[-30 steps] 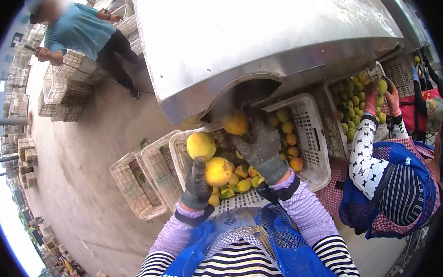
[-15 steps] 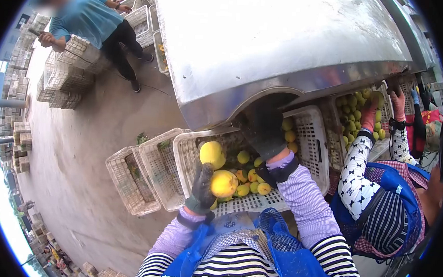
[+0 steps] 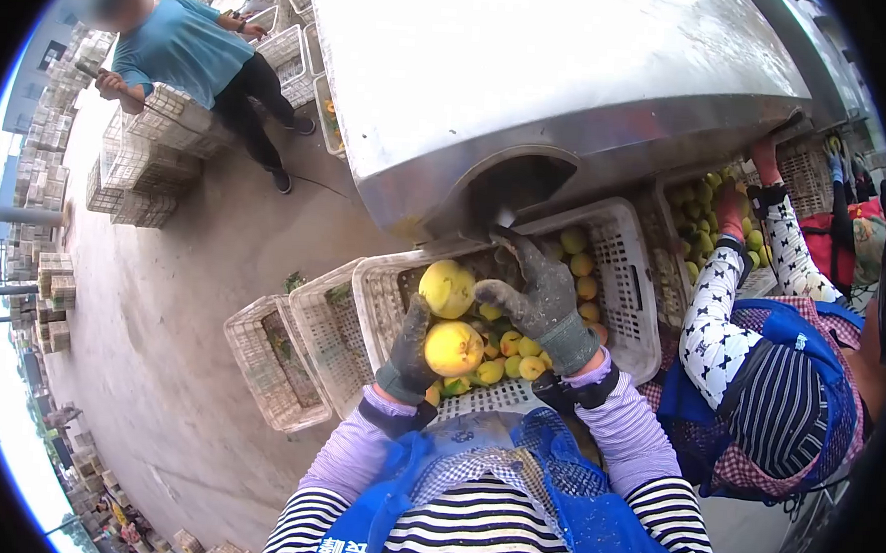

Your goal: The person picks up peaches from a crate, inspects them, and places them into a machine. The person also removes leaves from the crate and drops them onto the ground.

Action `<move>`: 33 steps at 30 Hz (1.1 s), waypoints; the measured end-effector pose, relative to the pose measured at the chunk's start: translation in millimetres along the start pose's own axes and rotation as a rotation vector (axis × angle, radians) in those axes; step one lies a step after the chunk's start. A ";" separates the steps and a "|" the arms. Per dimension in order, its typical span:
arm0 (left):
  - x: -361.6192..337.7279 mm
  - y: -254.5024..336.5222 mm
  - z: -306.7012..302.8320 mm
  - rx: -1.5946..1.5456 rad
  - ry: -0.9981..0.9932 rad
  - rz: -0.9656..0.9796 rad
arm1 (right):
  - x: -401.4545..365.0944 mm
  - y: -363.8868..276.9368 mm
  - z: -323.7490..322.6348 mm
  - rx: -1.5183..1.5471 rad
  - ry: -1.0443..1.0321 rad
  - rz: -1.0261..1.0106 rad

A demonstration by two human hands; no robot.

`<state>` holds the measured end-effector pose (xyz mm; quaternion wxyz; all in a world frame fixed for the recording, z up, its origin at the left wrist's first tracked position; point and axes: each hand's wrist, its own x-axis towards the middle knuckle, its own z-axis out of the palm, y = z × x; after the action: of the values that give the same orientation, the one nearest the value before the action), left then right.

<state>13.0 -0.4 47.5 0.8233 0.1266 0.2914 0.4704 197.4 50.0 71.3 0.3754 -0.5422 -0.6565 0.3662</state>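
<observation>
Head view: the left hand (image 3: 409, 353), fingers curled, has 2 fruits (image 3: 453, 349), 1 at the fingertips, 1 nearer the wrist! The right hand's (image 3: 550, 307) fingers spread wide, no hold visible. Beneath both, the crate (image 3: 634, 297); just beyond the right fingertips, the chute (image 3: 518, 185).

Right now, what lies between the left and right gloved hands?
The head view shows two large yellow fruits in the left hand, then smaller fruits in the crate, before the right hand.

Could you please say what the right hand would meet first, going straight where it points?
The right hand would probably first meet the dark opening in the metal housing; depth is unclear.
</observation>
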 end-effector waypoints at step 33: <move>16.3 -3.1 -21.6 0.917 0.060 0.332 | 75.7 32.6 19.9 -0.333 0.105 -0.005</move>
<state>8.6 10.4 22.9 0.5878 0.5072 0.4681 0.4221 184.1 127.9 40.7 0.3152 -0.6134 -0.6890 0.2228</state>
